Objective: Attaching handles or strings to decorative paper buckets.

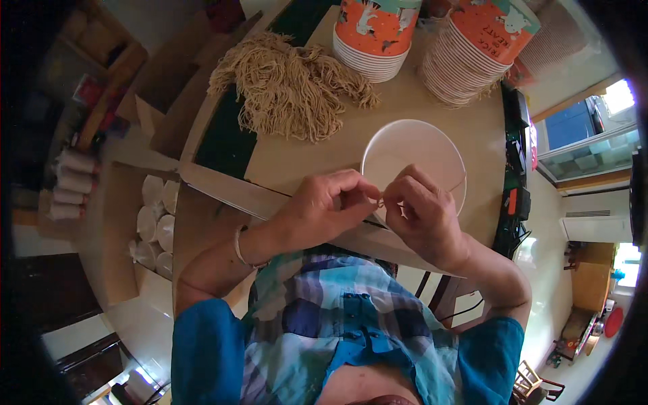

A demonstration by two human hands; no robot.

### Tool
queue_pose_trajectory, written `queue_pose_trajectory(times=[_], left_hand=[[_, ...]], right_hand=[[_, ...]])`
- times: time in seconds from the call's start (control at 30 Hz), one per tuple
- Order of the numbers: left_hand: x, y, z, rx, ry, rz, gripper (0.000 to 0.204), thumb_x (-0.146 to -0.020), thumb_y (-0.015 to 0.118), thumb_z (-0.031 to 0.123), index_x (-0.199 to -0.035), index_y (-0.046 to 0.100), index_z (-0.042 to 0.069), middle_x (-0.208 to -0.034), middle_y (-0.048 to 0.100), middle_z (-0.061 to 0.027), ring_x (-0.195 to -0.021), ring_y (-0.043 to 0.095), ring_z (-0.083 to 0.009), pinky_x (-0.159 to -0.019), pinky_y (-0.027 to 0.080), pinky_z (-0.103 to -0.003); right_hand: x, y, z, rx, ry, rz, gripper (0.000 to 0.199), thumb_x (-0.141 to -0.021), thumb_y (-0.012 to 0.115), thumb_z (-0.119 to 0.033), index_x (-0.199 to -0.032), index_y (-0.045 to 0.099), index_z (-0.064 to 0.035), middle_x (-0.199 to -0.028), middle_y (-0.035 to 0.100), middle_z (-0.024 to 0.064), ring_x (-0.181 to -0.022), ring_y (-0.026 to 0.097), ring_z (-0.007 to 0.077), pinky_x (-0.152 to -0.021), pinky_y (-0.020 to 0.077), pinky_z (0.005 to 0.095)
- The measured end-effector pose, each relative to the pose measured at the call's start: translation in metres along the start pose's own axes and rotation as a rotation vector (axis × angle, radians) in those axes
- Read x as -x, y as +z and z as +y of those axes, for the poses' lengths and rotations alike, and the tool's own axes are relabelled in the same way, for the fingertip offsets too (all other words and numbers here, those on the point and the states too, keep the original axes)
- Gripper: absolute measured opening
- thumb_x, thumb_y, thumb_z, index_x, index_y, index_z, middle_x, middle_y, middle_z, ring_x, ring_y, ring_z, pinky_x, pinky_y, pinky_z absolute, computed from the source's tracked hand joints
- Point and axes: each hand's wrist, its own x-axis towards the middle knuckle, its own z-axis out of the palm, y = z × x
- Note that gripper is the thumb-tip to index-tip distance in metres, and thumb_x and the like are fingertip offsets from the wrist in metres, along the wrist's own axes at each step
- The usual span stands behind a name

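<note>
A white paper bucket (412, 145) stands on the table in front of me, its open mouth facing up. Over its near rim, my left hand (324, 206) and my right hand (425, 212) meet fingertip to fingertip, both closed in a pinch. A short bit of tan string (381, 202) shows between the fingertips; most of it is hidden by the fingers. Along the bucket's right inner wall runs a thin tan line, perhaps more of that string. Beyond my left hand lies a loose heap of cut tan strings (290, 88).
Two stacks of orange printed paper buckets, a left stack (374, 40) and a right stack (472, 54), stand at the far side. A cardboard strip (229, 192) runs along the near table edge. On the left, an open carton (121, 236) holds several wrapped white stacks.
</note>
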Motion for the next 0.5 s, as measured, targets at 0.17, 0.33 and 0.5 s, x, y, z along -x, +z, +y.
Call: queue_pose_trajectory(times=[0.17,0.33,0.5], left_hand=[[0.002,0.004,0.002,-0.006,-0.071,0.007,0.017,-0.088,0.070,0.012,-0.100,0.064,0.001,-0.079,0.058,0.0017,-0.070,0.051,-0.0030,-0.061,0.045,-0.021],[0.002,0.009,0.000,-0.036,-0.058,0.051,0.015,-0.088,0.070,0.010,-0.097,0.064,0.000,-0.080,0.059,0.0009,-0.070,0.054,-0.0041,-0.063,0.047,-0.022],[0.004,0.011,0.001,-0.039,-0.063,0.076,0.011,-0.089,0.067,0.007,-0.097,0.065,-0.001,-0.083,0.061,-0.0004,-0.075,0.057,-0.0054,-0.067,0.049,-0.023]], right_hand=[[0.000,0.001,0.002,-0.006,-0.012,0.010,0.015,-0.079,0.064,0.004,-0.087,0.055,-0.0045,-0.082,0.053,0.0108,-0.067,0.060,0.0296,-0.057,0.0500,0.0382],[-0.001,0.001,-0.002,-0.111,0.046,0.004,0.014,-0.079,0.066,0.004,-0.086,0.056,-0.0039,-0.081,0.053,0.0088,-0.063,0.058,0.0213,-0.053,0.0478,0.0335],[0.001,-0.001,0.004,-0.198,0.148,-0.034,0.010,-0.082,0.065,0.001,-0.087,0.058,-0.0029,-0.082,0.054,0.0065,-0.061,0.052,0.0122,-0.053,0.0423,0.0267]])
